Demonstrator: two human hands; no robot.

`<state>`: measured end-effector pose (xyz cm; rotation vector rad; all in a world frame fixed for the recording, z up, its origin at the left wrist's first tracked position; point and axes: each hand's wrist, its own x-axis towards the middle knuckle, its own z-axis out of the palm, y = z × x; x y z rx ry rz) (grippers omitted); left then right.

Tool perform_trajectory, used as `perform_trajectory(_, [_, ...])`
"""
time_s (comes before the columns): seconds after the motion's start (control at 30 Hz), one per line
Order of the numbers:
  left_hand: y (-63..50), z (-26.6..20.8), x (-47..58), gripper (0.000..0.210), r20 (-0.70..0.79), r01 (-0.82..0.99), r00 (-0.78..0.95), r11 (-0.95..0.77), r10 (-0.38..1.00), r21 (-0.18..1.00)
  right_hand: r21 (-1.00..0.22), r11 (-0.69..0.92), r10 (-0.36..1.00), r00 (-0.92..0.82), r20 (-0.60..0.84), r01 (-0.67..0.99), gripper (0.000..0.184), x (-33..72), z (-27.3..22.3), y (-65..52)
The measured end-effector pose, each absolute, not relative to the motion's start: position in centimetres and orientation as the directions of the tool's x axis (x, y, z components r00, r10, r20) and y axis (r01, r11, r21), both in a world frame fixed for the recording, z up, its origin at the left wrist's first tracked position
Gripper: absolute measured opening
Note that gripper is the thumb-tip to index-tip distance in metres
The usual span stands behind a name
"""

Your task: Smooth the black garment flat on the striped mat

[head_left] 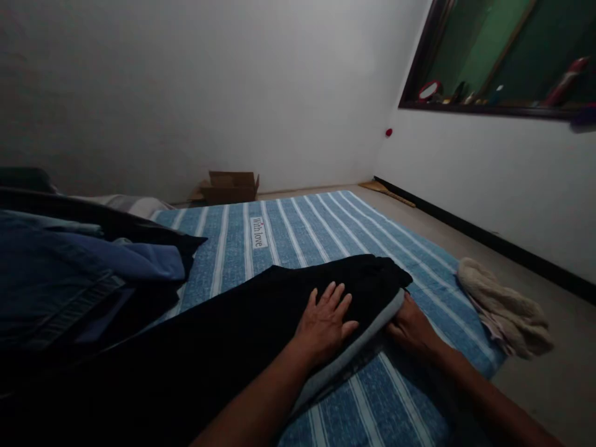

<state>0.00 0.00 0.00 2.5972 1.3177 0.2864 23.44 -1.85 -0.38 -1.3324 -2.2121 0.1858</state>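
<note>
A long black garment, seemingly trousers [242,316], lies stretched across the blue-and-white striped bed cover [298,230]. My left hand [323,323] rests flat on the black cloth with its fingers spread. At the near right edge of the garment, my right hand [414,326] is closed on the cloth, beside a grey strip [372,332] that shows along that edge. The fingertips of the right hand are partly hidden by the fabric. The garment's left end runs into dark shadow and its outline is lost there.
Piled clothes [107,267], with denim and blue cloth, lie on the left of the bed. A beige fluffy cloth [503,307] hangs at the right edge. Beyond the bed stand a cardboard box [230,187] and a wall; a window [503,56] is at upper right.
</note>
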Motion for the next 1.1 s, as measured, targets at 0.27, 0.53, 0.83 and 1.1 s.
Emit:
perform_trajectory(0.27, [0.3,0.9,0.1,0.062,-0.022,0.77,0.597,-0.564,0.802,0.299,-0.902,-0.037,0.999,0.04,-0.022,0.431,0.033,20.2,2.2,-5.7])
perform_trajectory(0.53, [0.3,0.8,-0.1,0.06,0.006,0.756,0.589,-0.554,0.808,0.348,-0.916,-0.402,0.911,0.105,-0.4,-0.001,0.036,20.2,0.0,-4.5])
perform_trajectory(0.83, [0.8,0.7,-0.3,0.036,0.057,0.74,0.537,-0.503,0.842,0.447,-0.901,-0.424,0.906,0.022,-0.423,0.092,0.043,21.2,0.1,-6.0])
perform_trajectory(1.1, [0.7,0.4,-0.1,0.043,0.044,0.77,0.568,-0.549,0.822,0.324,-0.892,-0.417,0.904,-0.184,-0.386,-0.177,0.039,18.7,0.5,-6.4])
